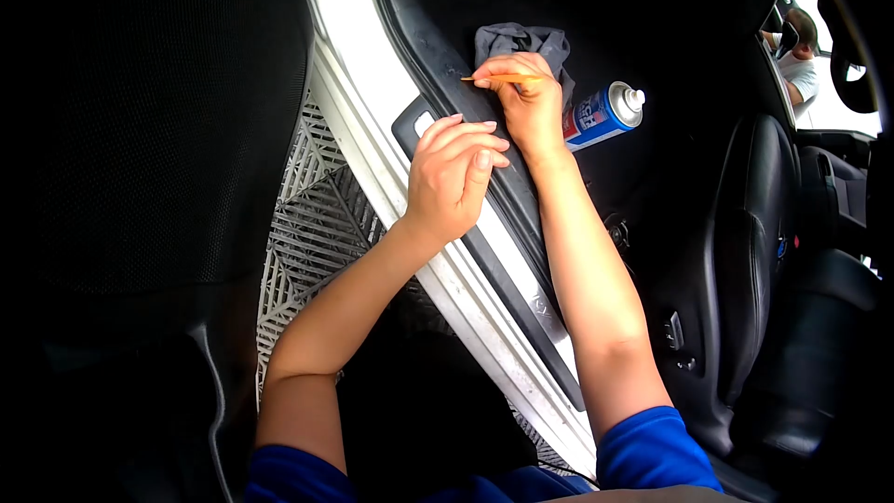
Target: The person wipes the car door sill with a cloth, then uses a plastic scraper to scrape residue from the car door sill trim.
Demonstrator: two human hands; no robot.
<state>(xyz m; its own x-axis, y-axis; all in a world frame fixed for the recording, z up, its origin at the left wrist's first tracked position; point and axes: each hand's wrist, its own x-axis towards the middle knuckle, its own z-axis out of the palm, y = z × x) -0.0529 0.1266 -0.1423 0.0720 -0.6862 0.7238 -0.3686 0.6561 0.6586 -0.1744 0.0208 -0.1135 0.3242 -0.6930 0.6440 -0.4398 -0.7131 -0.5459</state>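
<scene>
My right hand (529,112) is closed in a pinch on a thin orange stick (510,78). The stick's narrow tip points left, at the black plastic trim (438,61) of the car's door sill; whether it touches cannot be told. Lower and to the left, my left hand (449,177) holds nothing. Its fingers are stretched out and slightly bent over the sill trim. Just behind my right hand lies a crumpled grey cloth (549,42), partly hidden by it. A blue aerosol can (596,121) with a white nozzle lies tilted beside my right wrist.
The white door sill (372,154) runs diagonally between the dark door panel (168,130) and the cabin. Grey slatted floor tiles (307,224) show in the gap. A black car seat (745,251) stands at right. Another person (799,61) appears at the upper right.
</scene>
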